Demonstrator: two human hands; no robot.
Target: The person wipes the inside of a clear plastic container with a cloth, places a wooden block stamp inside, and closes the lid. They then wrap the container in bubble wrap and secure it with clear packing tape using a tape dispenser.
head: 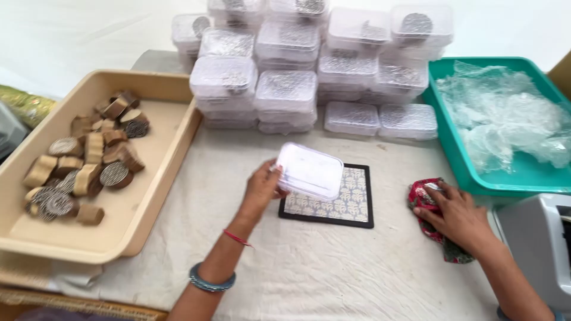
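the left hand (pixel 262 193) is holding a clear box (pixel 309 171) by its left end, and the box is sitting tilted just above a patterned mat (pixel 351 205) with a black border. the box is lying to the right of the palm, with the fingers (pixel 275 170) wrapping round its near edge; this grip is closed on the box. whether the box is touching the mat is not clear, since its far edge is overlapping the mat's upper left corner.

the right hand (pixel 458 217) is resting well apart, to the right of the mat, pressing down on a red cloth (pixel 425 199) lying on the bench (pixel 321 267). its fingers are lying fairly flat and spread over the cloth rather than curling round it, so the grip is open and only touching the cloth.

behind the mat a stack of clear boxes (pixel 285 89) with patterned discs inside is standing in rows. to the left a beige tray (pixel 148 196) is holding wooden blocks (pixel 89 163), some showing patterned faces. to the right a teal tray (pixel 458 154) is holding crumpled clear wrap (pixel 505 113). a grey machine (pixel 535 244) is sitting at the right edge, near the right forearm.
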